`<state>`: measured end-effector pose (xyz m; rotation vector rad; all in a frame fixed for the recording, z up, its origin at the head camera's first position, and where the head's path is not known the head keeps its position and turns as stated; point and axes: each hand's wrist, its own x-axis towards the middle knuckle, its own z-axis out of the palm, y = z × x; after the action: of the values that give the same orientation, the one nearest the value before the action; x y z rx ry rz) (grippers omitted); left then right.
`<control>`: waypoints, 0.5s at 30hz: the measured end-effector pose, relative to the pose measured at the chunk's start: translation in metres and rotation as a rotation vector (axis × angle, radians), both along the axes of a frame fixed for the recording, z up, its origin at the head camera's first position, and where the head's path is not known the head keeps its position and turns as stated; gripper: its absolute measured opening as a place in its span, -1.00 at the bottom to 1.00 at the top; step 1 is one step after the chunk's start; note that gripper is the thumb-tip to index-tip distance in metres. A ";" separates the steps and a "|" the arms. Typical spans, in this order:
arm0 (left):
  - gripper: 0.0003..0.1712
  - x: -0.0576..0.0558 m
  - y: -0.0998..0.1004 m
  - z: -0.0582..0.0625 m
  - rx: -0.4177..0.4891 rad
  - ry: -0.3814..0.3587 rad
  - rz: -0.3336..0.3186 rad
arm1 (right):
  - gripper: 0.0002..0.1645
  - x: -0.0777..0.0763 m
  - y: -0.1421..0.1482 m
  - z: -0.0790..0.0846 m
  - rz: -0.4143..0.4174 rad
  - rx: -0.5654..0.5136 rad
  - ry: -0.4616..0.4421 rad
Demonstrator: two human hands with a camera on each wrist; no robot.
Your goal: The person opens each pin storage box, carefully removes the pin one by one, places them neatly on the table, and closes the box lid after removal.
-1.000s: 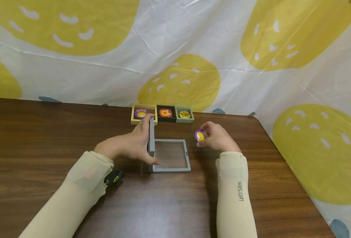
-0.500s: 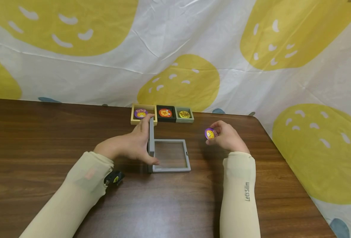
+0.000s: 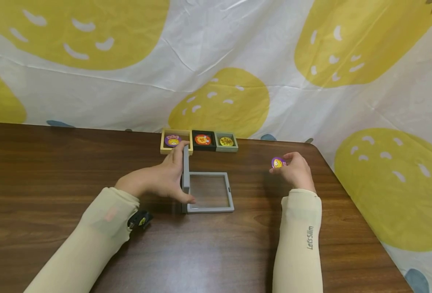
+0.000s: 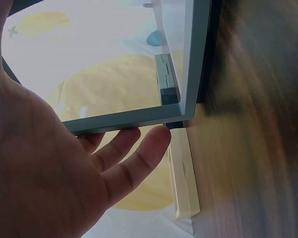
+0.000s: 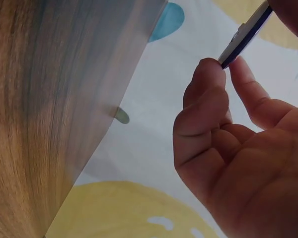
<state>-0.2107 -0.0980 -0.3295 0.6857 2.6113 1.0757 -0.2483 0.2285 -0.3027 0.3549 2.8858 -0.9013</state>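
Observation:
My left hand (image 3: 157, 177) grips the raised half of a hinged grey display frame (image 3: 186, 171), thumb at the near edge and fingers at the far one. The other half lies flat on the table, its clear film (image 3: 209, 189) bare. In the left wrist view the fingertips lie along the rim of the raised half (image 4: 124, 119), and the film shows through. To the right, apart from the frame, my right hand (image 3: 298, 171) pinches a round purple button badge (image 3: 277, 162) with a yellow cartoon face. The right wrist view catches the badge (image 5: 246, 37) edge-on, a small fitting on its back.
Three small frames stand side by side at the table's back: cream (image 3: 162, 143), black (image 3: 205, 149) and grey-green (image 3: 227, 149), each with a round badge inside. Behind hangs a white curtain (image 3: 128, 97) with yellow fruit print. The wooden table (image 3: 201, 252) ends at the right.
My right hand has carried the button badge to the right, away from the grey display frame. The left hand and the frame have stayed put.

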 end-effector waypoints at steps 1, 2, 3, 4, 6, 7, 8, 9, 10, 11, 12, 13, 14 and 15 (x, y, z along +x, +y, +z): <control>0.49 0.000 0.000 0.000 -0.001 -0.004 0.000 | -0.17 0.000 -0.001 0.000 0.003 0.003 0.001; 0.49 0.000 0.000 0.000 -0.002 -0.007 0.001 | -0.18 0.000 -0.001 0.000 0.008 0.008 0.001; 0.49 0.000 0.000 0.000 -0.003 -0.008 0.001 | -0.19 0.000 -0.001 -0.001 0.012 0.013 0.002; 0.49 0.000 0.000 0.000 -0.004 -0.008 0.001 | -0.20 0.000 -0.001 -0.001 0.017 0.015 -0.001; 0.49 0.000 0.000 0.000 -0.005 -0.008 0.001 | -0.22 0.000 -0.002 -0.002 0.028 0.025 -0.006; 0.49 0.000 0.000 0.000 -0.006 -0.008 0.002 | -0.23 -0.001 -0.002 -0.003 0.032 0.027 -0.009; 0.49 0.000 0.000 0.000 -0.008 -0.007 0.001 | -0.23 -0.001 -0.001 -0.003 0.035 0.030 -0.011; 0.49 0.000 0.000 0.000 -0.009 -0.007 0.000 | -0.23 -0.001 -0.001 -0.004 0.036 0.031 -0.015; 0.49 0.000 0.000 0.000 -0.011 -0.008 0.000 | -0.22 -0.002 -0.001 -0.005 0.035 0.032 -0.018; 0.49 0.000 0.000 0.000 -0.011 -0.010 -0.001 | -0.22 -0.002 -0.001 -0.005 0.033 0.034 -0.019; 0.49 0.000 0.000 0.000 -0.012 -0.010 -0.001 | -0.21 -0.002 -0.001 -0.006 0.030 0.036 -0.019; 0.49 0.000 0.000 0.000 -0.011 -0.009 -0.001 | -0.21 -0.002 -0.001 -0.007 0.024 0.040 -0.018; 0.49 0.000 0.000 0.000 -0.010 -0.008 0.000 | -0.21 -0.002 -0.001 -0.008 0.018 0.046 -0.016; 0.49 -0.001 0.000 0.000 -0.007 -0.005 0.000 | -0.22 -0.002 -0.001 -0.009 0.010 0.051 -0.015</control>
<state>-0.2112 -0.0982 -0.3296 0.6805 2.6099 1.0664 -0.2507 0.2275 -0.3113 0.3497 2.8982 -0.8215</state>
